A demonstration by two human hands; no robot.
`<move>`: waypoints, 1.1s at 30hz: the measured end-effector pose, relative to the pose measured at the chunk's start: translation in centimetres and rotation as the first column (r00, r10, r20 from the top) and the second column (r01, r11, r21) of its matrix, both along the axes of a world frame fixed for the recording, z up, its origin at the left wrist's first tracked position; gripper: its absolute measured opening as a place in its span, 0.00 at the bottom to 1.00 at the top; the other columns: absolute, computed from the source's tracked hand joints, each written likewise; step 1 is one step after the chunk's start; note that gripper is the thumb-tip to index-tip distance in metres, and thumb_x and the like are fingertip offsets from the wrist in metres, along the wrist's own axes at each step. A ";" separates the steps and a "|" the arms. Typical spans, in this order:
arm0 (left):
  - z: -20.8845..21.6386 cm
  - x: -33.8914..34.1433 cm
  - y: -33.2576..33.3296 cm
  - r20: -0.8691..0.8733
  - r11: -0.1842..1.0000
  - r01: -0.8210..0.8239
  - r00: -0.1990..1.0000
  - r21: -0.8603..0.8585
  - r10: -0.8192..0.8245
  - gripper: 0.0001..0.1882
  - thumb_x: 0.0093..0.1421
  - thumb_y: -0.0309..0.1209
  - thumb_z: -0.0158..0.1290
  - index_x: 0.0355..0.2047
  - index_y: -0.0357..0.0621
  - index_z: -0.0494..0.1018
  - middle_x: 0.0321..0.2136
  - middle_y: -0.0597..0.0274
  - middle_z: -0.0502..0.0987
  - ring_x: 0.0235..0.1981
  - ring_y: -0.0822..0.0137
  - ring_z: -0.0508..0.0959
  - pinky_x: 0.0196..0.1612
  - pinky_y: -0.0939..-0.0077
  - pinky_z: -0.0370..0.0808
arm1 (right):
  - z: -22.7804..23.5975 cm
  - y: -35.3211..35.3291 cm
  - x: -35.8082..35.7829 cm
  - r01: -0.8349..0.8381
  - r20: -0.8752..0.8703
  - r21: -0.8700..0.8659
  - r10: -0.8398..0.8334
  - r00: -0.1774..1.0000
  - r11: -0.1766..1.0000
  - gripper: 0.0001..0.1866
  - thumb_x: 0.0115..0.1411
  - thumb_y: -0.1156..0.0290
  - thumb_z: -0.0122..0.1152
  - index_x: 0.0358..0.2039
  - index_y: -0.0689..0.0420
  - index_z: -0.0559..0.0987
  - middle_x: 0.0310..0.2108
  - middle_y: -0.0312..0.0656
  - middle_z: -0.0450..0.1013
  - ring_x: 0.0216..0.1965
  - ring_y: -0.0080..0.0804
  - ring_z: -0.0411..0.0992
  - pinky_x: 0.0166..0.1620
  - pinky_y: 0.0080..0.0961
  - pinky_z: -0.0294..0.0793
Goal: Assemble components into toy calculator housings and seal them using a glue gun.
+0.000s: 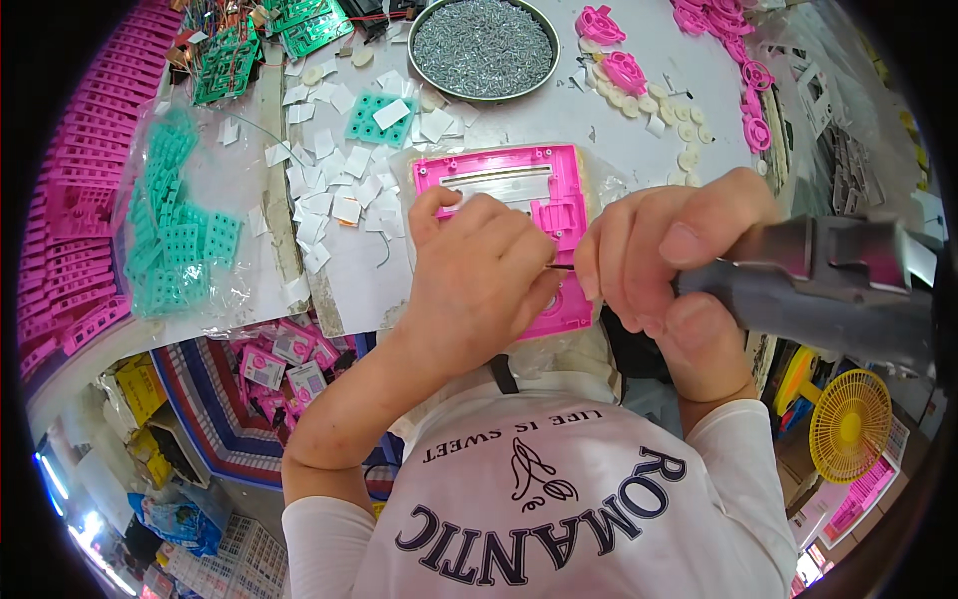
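A bright pink plastic casing (pixel 566 190) lies on the table in front of me, with a silvery strip set in its upper part. My left hand (pixel 479 265) is over its middle and left side, thumb and fingers drawn together at the tip of a thin dark bit (pixel 563 267). Whatever those fingertips pinch is hidden. My right hand (pixel 649 250) wraps round a dark power screwdriver (pixel 808 290), held sideways so that its bit points left over the casing. The casing's lower left part is covered by my left hand.
A round metal tray (pixel 417 50) of small screws stands beyond the casing. White paper-like squares (pixel 354 190), turquoise rubber keypads (pixel 180 250) and green circuit boards (pixel 225 68) lie leftward. Stacked pink casings (pixel 90 180) line the far left. Pink parts (pixel 624 72) and cream discs (pixel 689 130) lie right.
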State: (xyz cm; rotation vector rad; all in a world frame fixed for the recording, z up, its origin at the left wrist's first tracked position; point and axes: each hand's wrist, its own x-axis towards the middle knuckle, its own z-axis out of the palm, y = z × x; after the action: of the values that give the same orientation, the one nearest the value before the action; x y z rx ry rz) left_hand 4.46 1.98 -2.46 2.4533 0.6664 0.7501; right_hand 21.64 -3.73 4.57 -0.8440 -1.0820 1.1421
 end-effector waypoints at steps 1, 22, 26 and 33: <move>0.2 0.1 -0.1 -0.024 1.000 -0.007 1.000 -0.027 0.006 0.12 0.46 0.37 0.68 0.28 0.51 0.76 0.37 0.68 0.76 0.42 0.64 0.74 0.53 0.51 0.59 | -0.8 -0.1 0.0 0.005 -0.022 0.001 -0.005 1.000 1.000 0.19 0.63 0.59 0.69 0.44 0.50 0.69 0.19 0.31 0.67 0.20 0.23 0.66 0.29 0.26 0.70; -1.2 -4.1 2.9 0.040 0.999 0.036 0.999 0.000 -0.036 0.12 0.52 0.35 0.62 0.37 0.48 0.79 0.47 0.57 0.77 0.50 0.53 0.75 0.57 0.41 0.66 | -2.1 0.9 2.7 -0.015 -0.030 0.149 0.019 0.999 0.989 0.27 0.60 0.58 0.71 0.52 0.55 0.67 0.18 0.31 0.66 0.21 0.25 0.67 0.27 0.28 0.70; 0.1 -13.5 13.6 -0.098 0.809 -0.568 0.806 0.151 0.584 0.10 0.57 0.26 0.56 0.39 0.37 0.78 0.40 0.49 0.80 0.43 0.46 0.79 0.47 0.56 0.75 | 0.4 1.3 7.4 0.001 0.056 0.169 -0.011 0.998 0.986 0.24 0.65 0.57 0.63 0.55 0.54 0.67 0.20 0.28 0.63 0.22 0.21 0.60 0.33 0.25 0.66; 1.1 -22.6 19.7 -0.512 0.624 -0.634 0.387 0.456 0.767 0.09 0.57 0.30 0.55 0.34 0.40 0.81 0.41 0.47 0.79 0.42 0.48 0.79 0.44 0.53 0.76 | -0.6 2.8 7.8 -0.007 0.137 0.147 -0.013 0.991 0.989 0.29 0.64 0.61 0.62 0.61 0.59 0.65 0.28 0.33 0.68 0.30 0.25 0.66 0.44 0.31 0.70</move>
State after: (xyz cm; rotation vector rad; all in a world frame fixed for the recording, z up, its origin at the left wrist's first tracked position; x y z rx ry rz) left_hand -18.16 21.69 -1.33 2.5287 2.1382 0.1072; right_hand 29.43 -0.95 4.02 -0.8160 -1.2624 0.9992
